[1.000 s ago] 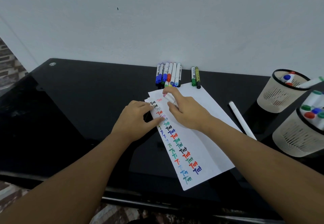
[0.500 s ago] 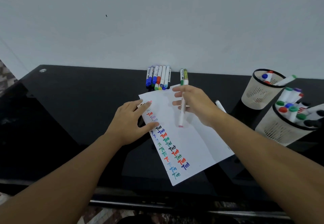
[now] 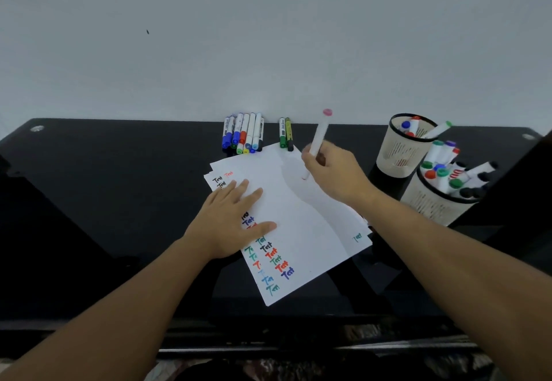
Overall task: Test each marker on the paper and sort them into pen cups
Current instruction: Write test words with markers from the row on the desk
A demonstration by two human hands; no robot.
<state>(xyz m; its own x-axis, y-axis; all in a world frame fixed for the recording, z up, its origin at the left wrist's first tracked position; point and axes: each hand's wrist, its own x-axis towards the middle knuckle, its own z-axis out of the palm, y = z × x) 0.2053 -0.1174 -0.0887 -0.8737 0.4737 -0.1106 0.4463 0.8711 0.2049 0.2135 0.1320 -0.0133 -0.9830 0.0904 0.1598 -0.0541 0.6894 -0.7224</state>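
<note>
The right hand pinched a pink-capped marker, tip down over the paper; the left hand lay spread flat on it, two pen cups near to the right

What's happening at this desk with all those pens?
A person is testing markers. The left hand lies flat on the white paper, covered in coloured "Test" scribbles. The right hand grips a white marker with a pink cap, tip near the sheet. More markers wait by the wall; two mesh pen cups hold others.
</note>
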